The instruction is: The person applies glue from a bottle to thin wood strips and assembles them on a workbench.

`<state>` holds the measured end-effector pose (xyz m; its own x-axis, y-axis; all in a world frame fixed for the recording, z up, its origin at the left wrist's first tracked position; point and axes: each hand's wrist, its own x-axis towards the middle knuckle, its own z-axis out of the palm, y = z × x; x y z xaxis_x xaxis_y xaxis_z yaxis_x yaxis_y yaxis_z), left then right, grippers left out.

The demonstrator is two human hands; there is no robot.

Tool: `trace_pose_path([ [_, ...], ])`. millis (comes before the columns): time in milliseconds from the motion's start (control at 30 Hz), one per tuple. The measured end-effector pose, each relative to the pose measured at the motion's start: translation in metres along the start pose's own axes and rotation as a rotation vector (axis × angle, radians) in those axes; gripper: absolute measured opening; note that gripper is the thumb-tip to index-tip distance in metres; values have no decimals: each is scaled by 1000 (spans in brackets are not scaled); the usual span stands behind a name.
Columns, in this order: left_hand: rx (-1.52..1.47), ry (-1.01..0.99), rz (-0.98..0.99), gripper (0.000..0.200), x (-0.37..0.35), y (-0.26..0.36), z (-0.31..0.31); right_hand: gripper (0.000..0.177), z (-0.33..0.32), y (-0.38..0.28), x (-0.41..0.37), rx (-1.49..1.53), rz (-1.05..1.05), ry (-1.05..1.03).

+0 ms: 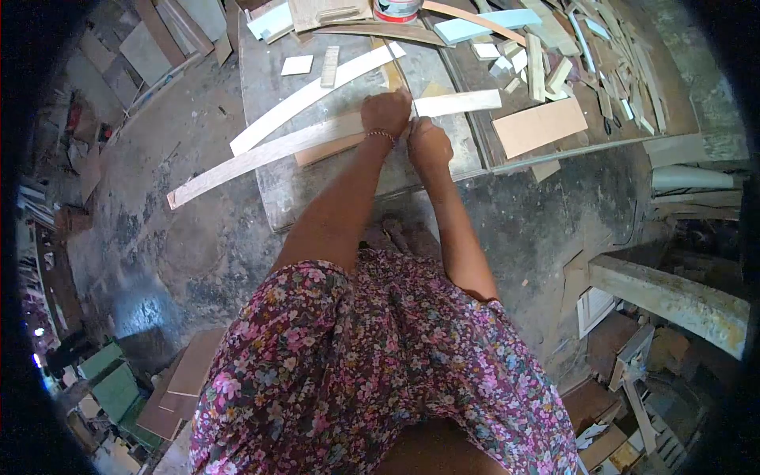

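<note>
A long, pale, curved wooden strip [261,154] lies across a worn workbench [340,198], its left end sticking out past the bench edge. My left hand [386,112] presses down on this strip near its middle. My right hand [428,144] sits just beside it, fingers closed, at the cut end of a shorter pale strip [457,102]. Whether it grips a small tool is hidden. A second curved strip [317,91] lies behind the first.
Offcuts and slats [554,67] crowd the bench's right side, with a brown board [540,127] and a paint tin [396,9] at the back. A concrete beam [673,297] and scrap wood lie on the floor to the right, boards [190,372] to the left.
</note>
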<state>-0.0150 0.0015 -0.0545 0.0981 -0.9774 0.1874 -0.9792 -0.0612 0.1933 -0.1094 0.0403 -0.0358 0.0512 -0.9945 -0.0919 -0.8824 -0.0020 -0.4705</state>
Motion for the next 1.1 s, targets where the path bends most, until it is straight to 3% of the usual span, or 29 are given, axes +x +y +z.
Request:
trace_pose_path([
  [200,-32,-24,-35,41,-4,3,-10,36,-12,-1,-28,-2,75,-25],
  [300,-49,10,-46,41,-4,0,-10,36,-7,-1,-13,6,-23,-28],
  [867,-69,94,-18,39,-2,-2,7,36,-2,0,-4,9,62,-37],
  [1100,-99,28,-12,43,-5,1,-3,36,-16,-2,-29,7,64,-9],
])
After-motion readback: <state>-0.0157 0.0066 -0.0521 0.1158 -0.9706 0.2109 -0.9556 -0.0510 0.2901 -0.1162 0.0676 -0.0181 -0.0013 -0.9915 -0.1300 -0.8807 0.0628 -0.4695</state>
